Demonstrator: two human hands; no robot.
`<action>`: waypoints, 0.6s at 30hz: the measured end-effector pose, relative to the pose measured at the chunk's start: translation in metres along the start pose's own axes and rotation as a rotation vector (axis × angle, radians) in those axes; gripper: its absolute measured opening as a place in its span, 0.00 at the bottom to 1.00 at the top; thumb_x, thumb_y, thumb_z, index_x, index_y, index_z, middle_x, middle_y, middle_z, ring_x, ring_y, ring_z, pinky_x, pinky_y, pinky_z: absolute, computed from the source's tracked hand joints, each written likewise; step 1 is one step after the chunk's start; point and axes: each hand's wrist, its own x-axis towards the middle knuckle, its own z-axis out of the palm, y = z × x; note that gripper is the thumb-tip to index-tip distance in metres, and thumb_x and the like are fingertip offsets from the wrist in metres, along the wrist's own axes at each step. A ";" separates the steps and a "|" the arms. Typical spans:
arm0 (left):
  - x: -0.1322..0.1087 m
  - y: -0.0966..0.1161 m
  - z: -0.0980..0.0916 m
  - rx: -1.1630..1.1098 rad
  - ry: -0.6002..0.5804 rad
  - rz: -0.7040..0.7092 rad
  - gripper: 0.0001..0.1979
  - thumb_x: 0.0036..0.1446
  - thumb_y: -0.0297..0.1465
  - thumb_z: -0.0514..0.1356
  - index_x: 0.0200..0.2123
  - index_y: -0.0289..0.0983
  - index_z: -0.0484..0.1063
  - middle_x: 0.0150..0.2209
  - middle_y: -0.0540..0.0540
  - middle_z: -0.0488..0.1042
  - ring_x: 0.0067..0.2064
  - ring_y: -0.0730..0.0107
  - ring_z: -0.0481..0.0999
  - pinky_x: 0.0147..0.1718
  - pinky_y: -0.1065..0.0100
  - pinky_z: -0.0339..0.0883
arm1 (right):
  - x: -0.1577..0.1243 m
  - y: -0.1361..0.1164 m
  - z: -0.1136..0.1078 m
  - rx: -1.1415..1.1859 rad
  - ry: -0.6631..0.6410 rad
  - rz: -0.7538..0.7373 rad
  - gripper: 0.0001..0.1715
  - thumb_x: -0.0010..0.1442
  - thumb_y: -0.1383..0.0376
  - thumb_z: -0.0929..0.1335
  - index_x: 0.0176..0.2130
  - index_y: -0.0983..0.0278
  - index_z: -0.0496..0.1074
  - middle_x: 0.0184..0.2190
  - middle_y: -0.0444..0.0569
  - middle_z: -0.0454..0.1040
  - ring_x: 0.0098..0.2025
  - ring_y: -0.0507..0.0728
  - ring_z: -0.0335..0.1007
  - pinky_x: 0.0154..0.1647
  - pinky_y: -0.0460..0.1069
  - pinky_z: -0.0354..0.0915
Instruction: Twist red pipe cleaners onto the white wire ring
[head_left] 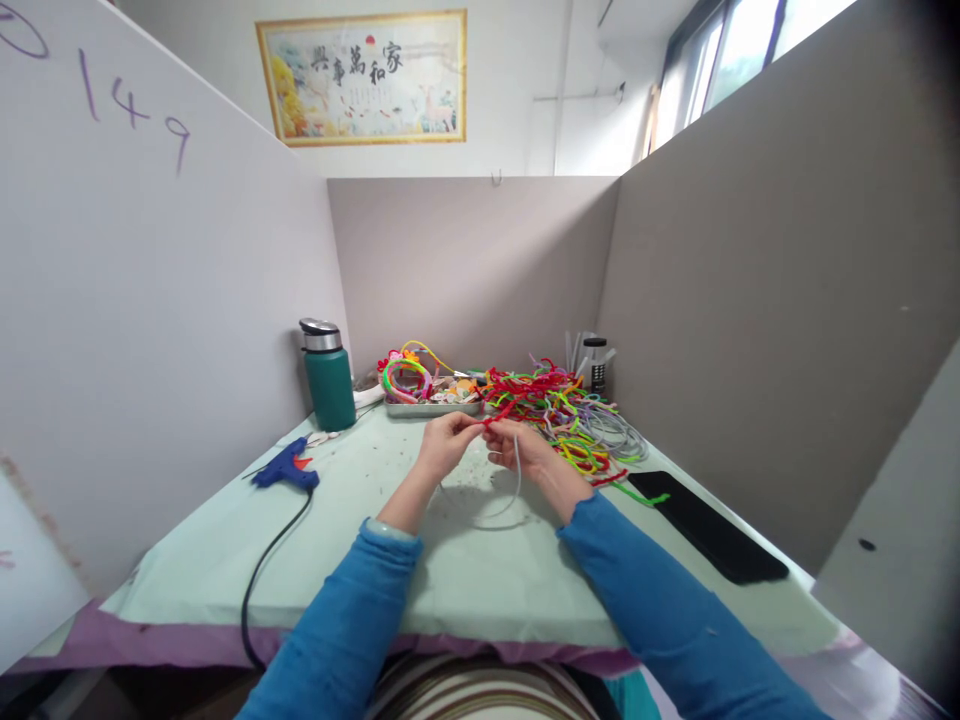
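My left hand (447,440) and my right hand (526,452) meet over the middle of the table, both closed in a pinch. Between their fingertips runs a red pipe cleaner (487,423), one end pointing up toward the back. A thin pale grey hoop (517,485) hangs down from the fingers and curves just above or on the tablecloth. Its top is hidden by my fingers, so I cannot tell how the red piece joins it. Behind my right hand lies a tangled pile of colourful pipe cleaners (559,405), mostly red, green, yellow and grey.
A metal tray (431,410) with bright loops and small pieces stands at the back. On the left are a green bottle (330,390) and a blue glue gun (286,466) with its cord. A flat black object (720,535) lies right. Grey partitions (472,250) enclose the table.
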 end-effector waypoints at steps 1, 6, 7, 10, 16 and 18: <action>0.001 -0.001 -0.001 0.007 0.012 -0.013 0.14 0.47 0.39 0.62 0.28 0.32 0.76 0.24 0.47 0.74 0.26 0.74 0.67 0.26 0.72 0.59 | 0.000 0.000 0.000 0.003 -0.006 -0.002 0.08 0.50 0.62 0.70 0.30 0.63 0.69 0.26 0.45 0.73 0.27 0.50 0.67 0.30 0.47 0.64; 0.004 -0.003 -0.005 -0.002 0.031 -0.123 0.17 0.45 0.43 0.62 0.28 0.32 0.75 0.22 0.50 0.70 0.23 0.77 0.62 0.22 0.73 0.53 | -0.001 -0.001 -0.001 -0.013 -0.052 -0.036 0.10 0.50 0.60 0.72 0.32 0.63 0.72 0.29 0.47 0.75 0.28 0.50 0.67 0.29 0.46 0.63; 0.004 -0.003 -0.005 -0.028 0.028 -0.168 0.18 0.44 0.43 0.63 0.28 0.32 0.75 0.21 0.51 0.69 0.22 0.78 0.60 0.21 0.73 0.51 | -0.001 -0.001 -0.001 -0.027 -0.057 -0.051 0.11 0.50 0.60 0.72 0.32 0.64 0.72 0.30 0.47 0.75 0.28 0.50 0.66 0.29 0.46 0.63; 0.002 -0.001 -0.005 -0.143 -0.013 -0.328 0.21 0.41 0.45 0.64 0.29 0.32 0.74 0.19 0.54 0.62 0.18 0.82 0.53 0.18 0.73 0.45 | 0.000 0.000 -0.003 -0.093 -0.046 -0.082 0.12 0.48 0.59 0.73 0.31 0.64 0.73 0.30 0.47 0.74 0.27 0.49 0.65 0.28 0.45 0.62; 0.000 0.004 -0.007 -0.422 -0.118 -0.431 0.23 0.36 0.45 0.67 0.29 0.32 0.69 0.17 0.58 0.52 0.17 0.86 0.47 0.16 0.74 0.38 | 0.002 0.000 -0.006 -0.189 -0.003 -0.126 0.19 0.43 0.55 0.75 0.32 0.65 0.74 0.29 0.48 0.74 0.26 0.49 0.64 0.26 0.45 0.61; -0.001 0.006 -0.008 -0.459 -0.135 -0.435 0.23 0.36 0.44 0.68 0.29 0.33 0.69 0.18 0.58 0.52 0.17 0.86 0.46 0.16 0.75 0.37 | 0.000 -0.002 -0.003 -0.189 -0.002 -0.160 0.20 0.41 0.54 0.75 0.30 0.66 0.74 0.27 0.47 0.73 0.25 0.48 0.62 0.25 0.44 0.60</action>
